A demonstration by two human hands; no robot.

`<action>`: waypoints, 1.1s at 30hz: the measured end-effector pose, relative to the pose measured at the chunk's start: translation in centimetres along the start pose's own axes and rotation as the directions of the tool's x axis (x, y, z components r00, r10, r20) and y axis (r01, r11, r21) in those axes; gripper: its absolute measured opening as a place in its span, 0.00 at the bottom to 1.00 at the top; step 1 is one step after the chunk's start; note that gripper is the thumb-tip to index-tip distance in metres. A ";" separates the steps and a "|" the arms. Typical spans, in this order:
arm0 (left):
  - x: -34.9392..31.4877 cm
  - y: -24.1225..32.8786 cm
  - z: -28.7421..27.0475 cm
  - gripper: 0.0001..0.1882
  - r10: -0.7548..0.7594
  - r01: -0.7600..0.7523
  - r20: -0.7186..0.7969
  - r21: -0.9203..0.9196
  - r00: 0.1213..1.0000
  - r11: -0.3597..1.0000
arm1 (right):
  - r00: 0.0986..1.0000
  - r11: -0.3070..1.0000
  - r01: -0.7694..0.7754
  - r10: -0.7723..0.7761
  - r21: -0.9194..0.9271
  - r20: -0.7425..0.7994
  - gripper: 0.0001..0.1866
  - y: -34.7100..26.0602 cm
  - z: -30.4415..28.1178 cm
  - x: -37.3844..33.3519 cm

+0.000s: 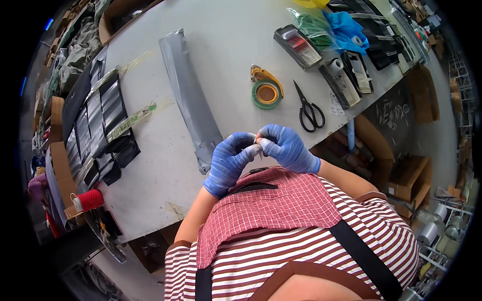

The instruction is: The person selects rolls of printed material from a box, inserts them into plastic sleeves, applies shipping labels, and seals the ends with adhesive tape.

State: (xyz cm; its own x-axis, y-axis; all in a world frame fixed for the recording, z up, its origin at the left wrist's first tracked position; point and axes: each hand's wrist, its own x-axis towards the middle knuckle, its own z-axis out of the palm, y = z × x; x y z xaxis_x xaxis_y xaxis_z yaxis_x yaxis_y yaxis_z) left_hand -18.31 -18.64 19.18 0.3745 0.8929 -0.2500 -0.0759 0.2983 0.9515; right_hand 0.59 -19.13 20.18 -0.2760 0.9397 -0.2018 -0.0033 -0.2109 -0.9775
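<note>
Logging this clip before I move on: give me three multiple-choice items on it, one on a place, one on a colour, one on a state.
1. Where do the black scissors lie?
A. On the grey table, right of the green tape roll
B. On the floor
C. In a cardboard box

2. What colour are the gloves on the hands?
A. White
B. Blue
C. Yellow

3. How do the left hand and right hand stand?
A. Flat on the table, far apart
B. One holds the scissors
C. Raised together, fingertips pinched at one small item

Answers:
1 A, the scissors rest on the tabletop beside the roll.
2 B, both gloves are blue.
3 C, the fingertips meet above the table edge; the item is too small to identify.
</note>
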 end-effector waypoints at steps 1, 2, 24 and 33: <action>0.0 0.3 -0.3 0.13 -0.047 0.047 0.010 -0.046 0.999 0.998 | 1.000 1.000 -0.002 0.002 -0.005 0.001 0.10 -0.1 0.1 0.1; 0.0 0.5 -0.5 0.13 -0.045 0.046 0.009 -0.051 0.999 0.998 | 0.999 0.992 0.040 -0.040 -0.116 0.006 0.09 -0.3 0.2 0.2; 2.9 0.0 -5.8 0.12 -0.151 0.163 0.198 -0.048 0.969 0.985 | 0.977 0.958 0.001 -0.062 -0.285 -0.204 0.07 -0.1 4.0 1.6; 4.1 0.7 -9.1 0.08 -0.226 0.255 0.208 -0.129 0.952 0.958 | 0.953 0.745 0.005 -0.205 -0.667 -0.221 0.05 -0.4 4.0 1.9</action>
State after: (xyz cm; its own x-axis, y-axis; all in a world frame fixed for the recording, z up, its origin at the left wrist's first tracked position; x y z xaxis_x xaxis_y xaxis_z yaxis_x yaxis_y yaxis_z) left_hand -25.20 -11.69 17.22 0.5659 0.7122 -0.4154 -0.0962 0.5573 0.8247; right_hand -3.81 -18.36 20.47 -0.0496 0.9988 -0.0057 0.6367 0.0272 -0.7706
